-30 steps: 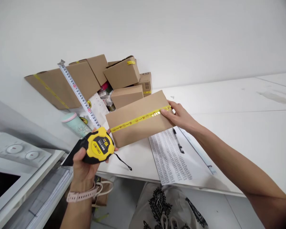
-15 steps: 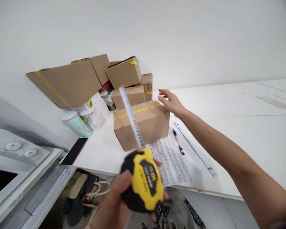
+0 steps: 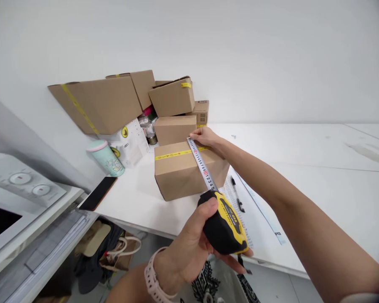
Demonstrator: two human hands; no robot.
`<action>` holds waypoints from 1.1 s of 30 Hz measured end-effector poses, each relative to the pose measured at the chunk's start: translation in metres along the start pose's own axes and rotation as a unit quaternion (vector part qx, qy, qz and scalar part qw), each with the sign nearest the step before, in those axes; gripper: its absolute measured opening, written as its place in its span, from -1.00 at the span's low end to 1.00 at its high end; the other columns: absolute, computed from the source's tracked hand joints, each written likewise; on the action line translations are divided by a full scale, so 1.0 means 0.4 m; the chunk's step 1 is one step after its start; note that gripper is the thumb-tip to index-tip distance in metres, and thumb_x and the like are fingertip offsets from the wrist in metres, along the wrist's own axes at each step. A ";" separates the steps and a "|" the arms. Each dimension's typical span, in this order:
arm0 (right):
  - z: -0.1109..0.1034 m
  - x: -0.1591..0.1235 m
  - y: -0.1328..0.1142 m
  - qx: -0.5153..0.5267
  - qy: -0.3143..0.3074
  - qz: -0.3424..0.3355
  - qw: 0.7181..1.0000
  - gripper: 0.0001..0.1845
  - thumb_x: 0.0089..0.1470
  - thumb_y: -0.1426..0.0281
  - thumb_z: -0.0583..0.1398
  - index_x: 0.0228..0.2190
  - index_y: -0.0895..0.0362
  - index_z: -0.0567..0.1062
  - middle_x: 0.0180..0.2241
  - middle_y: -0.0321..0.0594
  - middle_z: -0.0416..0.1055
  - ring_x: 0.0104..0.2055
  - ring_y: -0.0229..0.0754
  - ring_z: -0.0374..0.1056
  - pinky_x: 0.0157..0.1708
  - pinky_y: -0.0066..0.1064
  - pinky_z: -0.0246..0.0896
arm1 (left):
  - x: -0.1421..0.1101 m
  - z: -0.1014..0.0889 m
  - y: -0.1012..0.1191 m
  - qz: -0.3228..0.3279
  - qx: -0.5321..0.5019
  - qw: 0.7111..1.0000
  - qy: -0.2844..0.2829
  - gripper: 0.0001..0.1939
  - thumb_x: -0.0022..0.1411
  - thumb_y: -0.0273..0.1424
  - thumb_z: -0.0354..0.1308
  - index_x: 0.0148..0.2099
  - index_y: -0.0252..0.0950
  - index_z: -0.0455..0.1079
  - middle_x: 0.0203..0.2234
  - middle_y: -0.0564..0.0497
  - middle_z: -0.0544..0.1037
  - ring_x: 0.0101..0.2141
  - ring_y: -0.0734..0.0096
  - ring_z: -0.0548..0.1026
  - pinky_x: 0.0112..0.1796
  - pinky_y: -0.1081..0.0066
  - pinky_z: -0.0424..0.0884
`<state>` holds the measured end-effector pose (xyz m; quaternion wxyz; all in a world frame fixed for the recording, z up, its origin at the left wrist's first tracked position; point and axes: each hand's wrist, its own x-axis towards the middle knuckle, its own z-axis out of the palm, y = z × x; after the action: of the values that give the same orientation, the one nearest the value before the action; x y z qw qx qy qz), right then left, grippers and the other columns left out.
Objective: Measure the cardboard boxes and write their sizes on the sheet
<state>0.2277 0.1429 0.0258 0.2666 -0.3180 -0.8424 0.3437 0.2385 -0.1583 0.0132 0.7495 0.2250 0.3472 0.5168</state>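
My left hand (image 3: 189,248) is wrapped round a yellow and black tape measure (image 3: 225,221), its thumb on top of the case. The white blade (image 3: 204,166) runs out from the case over the top of a closed cardboard box (image 3: 180,181) sealed with yellow tape. At the blade's far end, my right hand (image 3: 205,135) pinches the tip at the box's back edge. Beside the box lies a printed sheet (image 3: 249,214), partly hidden by the tape measure, with a black pen (image 3: 238,194) on it.
Several cardboard boxes (image 3: 104,105) are stacked at the back left. A mint tumbler (image 3: 106,158) and a dark phone-like slab (image 3: 98,194) stand and lie at the left. A ruler (image 3: 262,208) lies right of the pen. Below the table (image 3: 139,206) is a bag (image 3: 123,254).
My left hand has moved the tape measure right and tilted it, bringing the blade down over the box. My right hand has come left and closed on the blade's tip.
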 end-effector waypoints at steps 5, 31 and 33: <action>0.019 0.041 0.024 -0.013 0.031 0.012 0.999 -0.81 0.05 0.30 0.28 -0.43 0.16 0.63 -0.39 -0.20 0.55 -0.33 -0.21 0.40 -0.27 -0.41 0.25 | -0.007 0.006 -0.001 -0.006 0.001 1.000 -0.016 -0.27 0.14 0.14 0.13 0.11 -0.37 0.34 -0.20 -0.23 0.48 -0.31 0.14 0.57 -0.51 0.38 0.53; 0.031 0.061 0.046 0.019 0.005 0.017 1.000 -0.78 -0.08 0.31 0.37 -0.58 0.19 0.53 -0.52 -0.23 0.46 -0.42 -0.24 0.32 -0.37 -0.40 0.19 | -0.001 0.037 -0.053 -0.042 0.009 0.999 0.024 -0.12 -0.02 0.17 0.24 0.16 -0.30 0.15 -0.24 -0.17 0.45 -0.23 0.12 0.53 -0.46 0.36 0.53; 0.033 0.061 0.048 0.049 0.008 0.009 0.999 -0.71 -0.09 0.24 0.38 -0.60 0.18 0.50 -0.54 -0.23 0.44 -0.44 -0.24 0.30 -0.39 -0.40 0.20 | -0.003 0.037 -0.051 -0.040 0.015 0.999 0.022 -0.11 -0.02 0.16 0.24 0.19 -0.29 0.14 -0.24 -0.17 0.44 -0.23 0.12 0.52 -0.47 0.37 0.52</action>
<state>0.2096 0.1656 0.0089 0.2860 -0.3147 -0.8194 0.3844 0.2618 -0.1667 0.0092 0.7583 0.2106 0.3797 0.4862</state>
